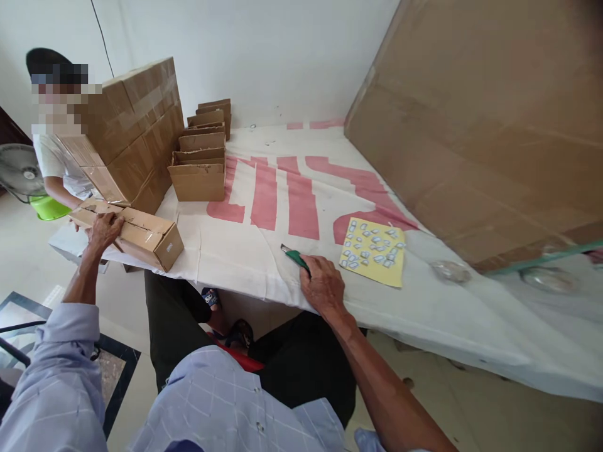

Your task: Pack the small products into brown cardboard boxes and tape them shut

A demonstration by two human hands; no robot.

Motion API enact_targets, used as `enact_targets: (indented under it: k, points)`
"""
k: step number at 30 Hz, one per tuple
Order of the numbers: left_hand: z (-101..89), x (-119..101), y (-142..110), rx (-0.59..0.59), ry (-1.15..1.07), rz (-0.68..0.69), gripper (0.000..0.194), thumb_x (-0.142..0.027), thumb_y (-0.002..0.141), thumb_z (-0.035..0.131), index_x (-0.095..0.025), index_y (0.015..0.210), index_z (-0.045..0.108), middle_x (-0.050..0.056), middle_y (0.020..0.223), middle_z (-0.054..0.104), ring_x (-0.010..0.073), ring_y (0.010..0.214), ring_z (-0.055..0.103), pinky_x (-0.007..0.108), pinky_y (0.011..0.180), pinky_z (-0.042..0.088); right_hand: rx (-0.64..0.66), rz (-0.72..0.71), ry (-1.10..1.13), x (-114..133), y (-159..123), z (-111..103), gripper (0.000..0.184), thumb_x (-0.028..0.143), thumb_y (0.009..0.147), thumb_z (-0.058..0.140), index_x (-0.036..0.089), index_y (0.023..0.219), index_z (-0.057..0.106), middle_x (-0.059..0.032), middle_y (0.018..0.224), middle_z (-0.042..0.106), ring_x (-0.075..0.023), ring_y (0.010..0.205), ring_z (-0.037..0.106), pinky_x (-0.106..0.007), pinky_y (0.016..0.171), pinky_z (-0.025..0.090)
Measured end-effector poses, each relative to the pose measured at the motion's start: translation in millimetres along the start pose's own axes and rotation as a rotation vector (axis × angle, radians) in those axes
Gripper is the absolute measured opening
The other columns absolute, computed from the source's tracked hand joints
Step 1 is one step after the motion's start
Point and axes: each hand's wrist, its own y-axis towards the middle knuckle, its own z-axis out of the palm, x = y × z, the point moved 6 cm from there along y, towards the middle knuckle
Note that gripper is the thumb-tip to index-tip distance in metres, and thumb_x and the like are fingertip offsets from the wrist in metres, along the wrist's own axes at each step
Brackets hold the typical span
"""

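My left hand point(104, 231) is closed over the top of a long brown cardboard box point(153, 237), its fingers curled at the lid's seam. The box lies near the table's front left edge, its small-labelled end towards the right. Close to its left end is the arm of another person point(61, 185). In my right hand point(324, 282) is a green utility knife point(298, 258), gripped with its metal tip pointing away to the left. That hand rests at the table's front edge, beside a yellow sheet point(397, 276) dotted with small pale pieces.
Stacked taped cartons point(141, 119) rise at the back left. Several open small boxes point(196, 182) stand in a row beside them. A huge carton point(471, 125) fills the right side. White cloth with red markings point(264, 263) covers the table. A fan point(21, 171) stands far left.
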Motion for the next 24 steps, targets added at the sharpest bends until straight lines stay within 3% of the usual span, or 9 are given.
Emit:
enact_targets:
  k: [9, 14, 17, 21, 24]
  points:
    - [10.1, -34.2, -41.2, -0.045, -0.012, -0.031, 0.042, -0.056, 0.103, 0.043, -0.025, 0.123, 0.064, 0.020, 0.144, 0.067, 0.0433, 0.145, 0.055, 0.065, 0.122, 0.037, 0.025, 0.018, -0.019, 0.6, 0.8, -0.1, 0.037, 0.018, 0.098, 0.052, 0.016, 0.129, 0.073, -0.0167, 0.122, 0.074, -0.0313, 0.111, 0.064, -0.043, 0.091, 0.050]
    - [17.2, -60.9, -62.2, -0.062, -0.054, 0.043, 0.042, -0.051, 0.105, 0.048, -0.024, 0.134, 0.062, 0.022, 0.155, 0.062, 0.0458, 0.162, 0.037, 0.071, 0.126, 0.028, 0.011, 0.022, 0.023, 1.2, 0.6, -1.0, 0.038, 0.018, 0.097, 0.053, 0.016, 0.129, 0.074, -0.0178, 0.121, 0.073, -0.0327, 0.111, 0.063, -0.046, 0.092, 0.052]
    - [26.9, -80.7, -78.2, -0.064, -0.074, 0.074, 0.049, -0.051, 0.104, 0.050, -0.023, 0.143, 0.058, 0.021, 0.160, 0.059, 0.0442, 0.166, 0.030, 0.069, 0.129, 0.026, 0.015, 0.023, 0.031, 1.6, 0.7, -1.8, 0.038, 0.017, 0.098, 0.052, 0.016, 0.129, 0.073, -0.0176, 0.121, 0.074, -0.0328, 0.111, 0.064, -0.047, 0.094, 0.052]
    - [40.4, -109.4, -102.2, -0.033, -0.162, 0.127, 0.065, -0.055, 0.101, 0.052, -0.017, 0.154, 0.053, 0.022, 0.159, 0.060, 0.0420, 0.154, 0.050, 0.058, 0.126, 0.040, 0.026, 0.024, 0.048, 1.4, 1.5, -3.4, 0.039, 0.017, 0.097, 0.052, 0.017, 0.130, 0.073, -0.0172, 0.123, 0.073, -0.0327, 0.111, 0.063, -0.047, 0.094, 0.052]
    - [45.4, -128.7, -117.6, 0.010, -0.311, 0.220, 0.066, -0.055, 0.094, 0.060, -0.018, 0.150, 0.058, 0.019, 0.151, 0.067, 0.0401, 0.138, 0.064, 0.054, 0.117, 0.051, 0.034, 0.027, 0.063, 1.7, 2.4, -4.3, 0.040, 0.017, 0.097, 0.052, 0.018, 0.131, 0.072, -0.0169, 0.124, 0.072, -0.0327, 0.111, 0.061, -0.047, 0.094, 0.051]
